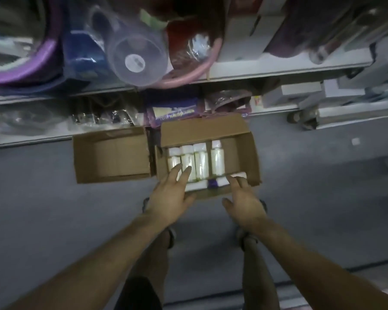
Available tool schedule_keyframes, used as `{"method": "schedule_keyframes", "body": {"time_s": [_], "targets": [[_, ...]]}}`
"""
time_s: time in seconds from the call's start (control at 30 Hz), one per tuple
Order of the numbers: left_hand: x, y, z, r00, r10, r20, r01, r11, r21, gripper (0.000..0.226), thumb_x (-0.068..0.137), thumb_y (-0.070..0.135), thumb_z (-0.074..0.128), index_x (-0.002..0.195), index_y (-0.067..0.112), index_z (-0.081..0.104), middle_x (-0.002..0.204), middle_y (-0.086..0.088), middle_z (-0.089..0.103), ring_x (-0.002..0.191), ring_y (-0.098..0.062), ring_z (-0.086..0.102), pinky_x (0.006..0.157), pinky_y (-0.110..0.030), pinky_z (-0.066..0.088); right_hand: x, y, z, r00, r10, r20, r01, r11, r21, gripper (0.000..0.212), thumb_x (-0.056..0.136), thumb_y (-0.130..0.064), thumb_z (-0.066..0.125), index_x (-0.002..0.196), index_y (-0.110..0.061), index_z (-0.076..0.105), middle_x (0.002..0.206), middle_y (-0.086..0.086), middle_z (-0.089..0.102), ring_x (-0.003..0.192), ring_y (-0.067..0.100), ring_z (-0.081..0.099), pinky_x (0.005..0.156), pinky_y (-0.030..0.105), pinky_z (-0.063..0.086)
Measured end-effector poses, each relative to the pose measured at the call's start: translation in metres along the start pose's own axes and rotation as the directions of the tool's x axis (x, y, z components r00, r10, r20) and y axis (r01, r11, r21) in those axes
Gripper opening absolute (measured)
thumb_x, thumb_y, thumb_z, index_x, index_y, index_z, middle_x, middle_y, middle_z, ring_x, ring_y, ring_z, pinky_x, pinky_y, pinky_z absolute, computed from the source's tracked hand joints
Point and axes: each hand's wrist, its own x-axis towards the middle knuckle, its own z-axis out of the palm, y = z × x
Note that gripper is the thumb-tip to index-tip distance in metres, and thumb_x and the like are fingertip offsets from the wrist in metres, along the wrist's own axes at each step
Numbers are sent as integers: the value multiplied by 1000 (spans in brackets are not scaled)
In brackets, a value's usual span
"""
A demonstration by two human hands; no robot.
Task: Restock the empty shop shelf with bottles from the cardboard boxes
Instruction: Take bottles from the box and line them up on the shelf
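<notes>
The open cardboard box [249,153] stood on the grey floor [43,198], its far edge against the bottom shelf [31,139] and its left side against a second box [112,157]. White bottles [201,162] lay on their sides inside, packed toward its left wall. The left grip [170,195] was open, its straight fingers over the bottles at the near-left corner. The right grip [244,202] was open too, fingers spread at the near-right corner, holding nothing.
</notes>
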Motion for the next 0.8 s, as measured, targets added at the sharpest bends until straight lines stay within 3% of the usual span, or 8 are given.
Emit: {"method": "schedule_keyframes", "body": {"time_s": [0.13, 0.3, 0.47, 0.57, 0.7, 0.8], "targets": [[77, -8, 84, 997, -73, -25, 73, 997, -5, 83, 102, 50, 60, 169, 30, 16, 176, -1, 11, 157, -30, 28, 114, -49, 46, 102, 51, 40, 996, -88, 19, 89, 994, -65, 72, 102, -27, 59, 166, -16, 28, 160, 14, 36, 142, 38, 42, 115, 47, 42], [171, -22, 196, 994, -106, -28, 107, 994, 34, 85, 103, 42, 63, 169, 33, 12, 178, 0, 7, 161, -30, 20, 120, -54, 39, 220, 118, 97, 987, -155, 41, 159, 979, -128, 80, 101, -32, 63, 168, -25, 19, 167, 9, 25, 147, 34, 39, 114, 47, 43], [254, -40, 285, 991, -127, -35, 129, 989, 71, 83, 107, 40, 58, 172, 30, 7, 180, -3, 2, 164, -31, 13, 125, -53, 33, 308, 167, 155, 989, -132, 65, 140, 979, -144, 84, 99, -29, 66, 167, -34, 17, 170, 6, 20, 153, 33, 33, 108, 48, 46], [287, -60, 323, 992, -108, -71, 116, 986, 118, 84, 106, 38, 58, 172, 28, 8, 179, -10, 4, 163, -34, 15, 123, -51, 36, 346, 185, 185, 993, -100, 69, 109, 982, -157, 93, 100, -37, 65, 165, -49, 0, 171, 10, 16, 153, 37, 32, 108, 56, 44], [326, -80, 349, 981, -188, -42, 187, 982, -14, 88, 104, 34, 59, 172, 27, 3, 178, -15, 1, 163, -38, 10, 120, -54, 41, 388, 201, 212, 995, -83, 53, 84, 996, -17, 103, 98, -47, 66, 161, -54, -15, 172, 11, 9, 152, 42, 30, 111, 59, 41], [349, -80, 363, 979, -188, -83, 185, 982, -45, 93, 102, 36, 60, 172, 27, -1, 176, -24, 1, 158, -45, 23, 117, -53, 44, 415, 204, 229, 999, 4, -34, 2, 988, 156, 115, 95, -44, 74, 165, -44, -17, 166, 16, 25, 141, 40, 47, 104, 52, 46]]}}
